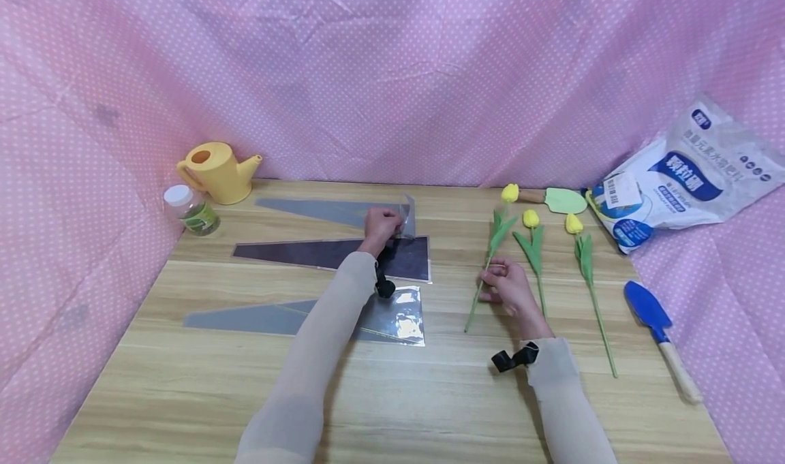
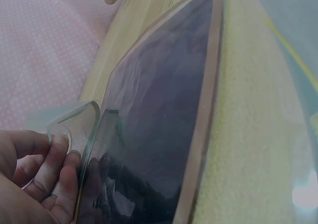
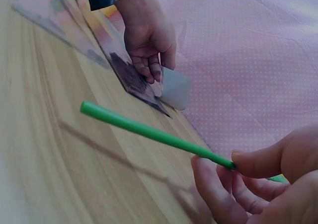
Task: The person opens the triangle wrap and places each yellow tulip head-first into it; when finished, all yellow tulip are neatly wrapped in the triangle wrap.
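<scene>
With thumb and fingers my left hand [image 1: 381, 225] pinches the wide open end of the farthest tapered plastic sleeve [image 1: 319, 209]. In the left wrist view its clear film [image 2: 82, 115] bends up at the fingers. A dark tapered sleeve [image 1: 294, 252] lies just nearer, partly under my left wrist. Nearest is a third, grey and clear sleeve [image 1: 245, 317], partly covered by my forearm. My right hand [image 1: 512, 288] pinches the green stem [image 3: 144, 129] of a yellow tulip [image 1: 498, 236], which is held above the table with its bloom pointing away.
Two more yellow tulips [image 1: 532, 253] [image 1: 585, 266] lie to the right. Behind them is a green-bladed trowel [image 1: 564, 200]; a blue trowel [image 1: 649, 307] and a white bag [image 1: 681, 178] are farther right. A yellow watering can [image 1: 222, 171] and a lidded jar [image 1: 197, 213] stand back left.
</scene>
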Motion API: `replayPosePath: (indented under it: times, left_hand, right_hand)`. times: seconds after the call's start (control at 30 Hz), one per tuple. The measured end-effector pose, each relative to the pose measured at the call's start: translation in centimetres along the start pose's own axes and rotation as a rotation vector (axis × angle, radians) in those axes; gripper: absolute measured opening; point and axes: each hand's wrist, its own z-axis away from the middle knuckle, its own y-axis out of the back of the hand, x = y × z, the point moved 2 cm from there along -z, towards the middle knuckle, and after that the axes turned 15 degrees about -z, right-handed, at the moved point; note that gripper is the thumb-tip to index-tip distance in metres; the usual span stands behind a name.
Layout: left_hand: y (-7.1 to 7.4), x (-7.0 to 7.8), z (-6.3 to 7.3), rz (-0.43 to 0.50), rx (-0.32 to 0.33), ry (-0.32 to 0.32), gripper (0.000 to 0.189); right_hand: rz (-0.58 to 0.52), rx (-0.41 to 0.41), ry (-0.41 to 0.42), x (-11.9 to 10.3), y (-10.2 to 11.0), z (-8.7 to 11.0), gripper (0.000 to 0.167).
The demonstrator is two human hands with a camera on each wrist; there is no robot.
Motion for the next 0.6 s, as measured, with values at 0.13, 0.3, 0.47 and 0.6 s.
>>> replayPosePath:
  times: [0.13,0.3,0.47,0.6]
  left_hand:
    - [0.05,0.01,0.08,0.003,-0.013,0.012,0.013]
    - [0.01,-0.02,0.06,0.003,-0.006,0.006,0.013]
    - [0.02,-0.06,0.04,0.003,0.002,0.004,0.013]
    - [0.03,-0.05,0.07,0.017,-0.008,0.010,0.013]
  right_hand:
    - [-0.094,-0.017,-0.004,-0.06,-0.04,0.14,0.041]
    - [-0.170,-0.021,-0.003,-0.10,-0.23,0.19,0.032]
    - [-0.223,-0.018,0.016,-0.22,-0.65,0.10,0.025]
    - [-0.258,-0.028,0.034,-0.33,-0.89,0.10,0.022]
